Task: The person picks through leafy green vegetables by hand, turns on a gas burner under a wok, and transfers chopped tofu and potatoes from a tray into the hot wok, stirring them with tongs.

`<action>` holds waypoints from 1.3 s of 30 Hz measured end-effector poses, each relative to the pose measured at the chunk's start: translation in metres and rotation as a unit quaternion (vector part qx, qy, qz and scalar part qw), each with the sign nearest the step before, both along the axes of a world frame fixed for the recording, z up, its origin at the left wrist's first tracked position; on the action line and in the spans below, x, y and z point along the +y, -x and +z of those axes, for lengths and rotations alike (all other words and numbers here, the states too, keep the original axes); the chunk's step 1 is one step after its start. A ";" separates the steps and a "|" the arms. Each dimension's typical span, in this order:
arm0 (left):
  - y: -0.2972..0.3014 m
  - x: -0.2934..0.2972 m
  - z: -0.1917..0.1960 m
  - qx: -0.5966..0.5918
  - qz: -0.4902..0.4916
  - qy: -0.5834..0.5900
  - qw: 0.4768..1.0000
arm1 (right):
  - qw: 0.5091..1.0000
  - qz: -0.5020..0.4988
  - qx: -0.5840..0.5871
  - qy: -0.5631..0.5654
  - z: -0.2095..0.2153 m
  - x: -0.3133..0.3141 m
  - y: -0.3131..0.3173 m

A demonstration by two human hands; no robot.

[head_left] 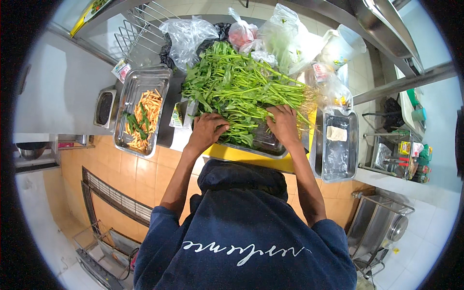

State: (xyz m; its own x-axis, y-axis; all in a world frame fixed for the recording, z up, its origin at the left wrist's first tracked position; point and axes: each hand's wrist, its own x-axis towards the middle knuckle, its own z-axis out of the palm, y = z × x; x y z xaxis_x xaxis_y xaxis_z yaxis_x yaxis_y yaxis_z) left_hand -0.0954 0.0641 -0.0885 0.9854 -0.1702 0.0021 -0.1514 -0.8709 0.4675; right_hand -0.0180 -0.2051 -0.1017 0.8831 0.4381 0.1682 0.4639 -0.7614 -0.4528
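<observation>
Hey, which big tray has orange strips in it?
The left tray, with orange strips; the middle tray has leafy greens, the right tray a pale block.

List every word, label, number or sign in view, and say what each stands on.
Navy shirt: upside-down white script lettering; wording not copied here.
White-and-green packet: print too small to read.
Red-and-white packet, upper left: too small.
Red-and-white label, upper right: too blurred.
Yellow packet, on the right: too small.
No number or sign is readable.
</observation>
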 end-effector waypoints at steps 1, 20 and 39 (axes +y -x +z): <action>0.000 0.001 0.001 0.000 0.003 0.007 1.000 | 1.000 0.002 -0.001 -0.001 0.006 0.000 -0.001; -0.014 0.002 0.018 -0.092 0.063 0.068 0.991 | 0.980 -0.060 -0.158 -0.104 0.025 -0.006 -0.051; -0.028 -0.022 0.073 -0.094 0.158 0.296 0.937 | 0.866 -0.066 0.233 -0.438 0.117 -0.028 -0.035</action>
State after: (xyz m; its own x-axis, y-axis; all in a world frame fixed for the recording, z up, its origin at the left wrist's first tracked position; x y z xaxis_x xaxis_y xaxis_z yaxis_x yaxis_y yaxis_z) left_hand -0.0672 0.0422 -0.0152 0.9590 0.2166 0.1829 -0.0578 -0.4824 0.8741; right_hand 0.0175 -0.2326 0.0151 0.9772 0.2123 -0.0039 0.0100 -0.0642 -0.9979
